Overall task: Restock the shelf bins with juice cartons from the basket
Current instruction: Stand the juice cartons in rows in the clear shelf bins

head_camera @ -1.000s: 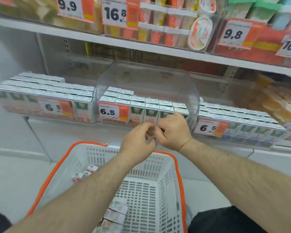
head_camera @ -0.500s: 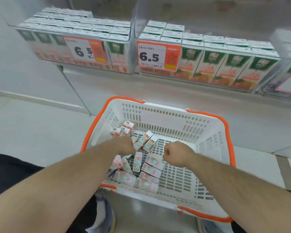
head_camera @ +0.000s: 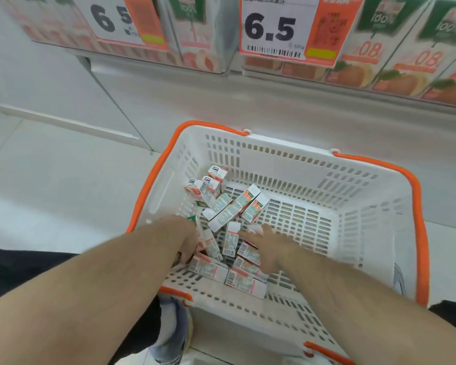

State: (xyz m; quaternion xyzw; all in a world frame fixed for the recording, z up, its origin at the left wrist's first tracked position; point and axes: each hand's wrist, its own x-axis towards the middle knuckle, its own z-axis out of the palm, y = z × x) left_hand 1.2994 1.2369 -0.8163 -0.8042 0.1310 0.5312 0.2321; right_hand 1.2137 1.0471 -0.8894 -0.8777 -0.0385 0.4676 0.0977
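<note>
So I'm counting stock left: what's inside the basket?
The basket holds a loose pile of small juice cartons at its left side. Both hands cover some, so no exact count.

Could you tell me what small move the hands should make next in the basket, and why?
Probably close the right hand round the upright carton beside its fingertips. Both hands are down among the loose cartons in the basket, the right one's fingers are spread and hold nothing, and the left hand seems to grip a carton already.

— How many of each?
— One white basket (head_camera: 313,164), two hands, two "6.5" price tags (head_camera: 274,27).
— And juice cartons (head_camera: 232,210) in the basket?
— About a dozen, jumbled; overlap prevents an exact count.
</note>
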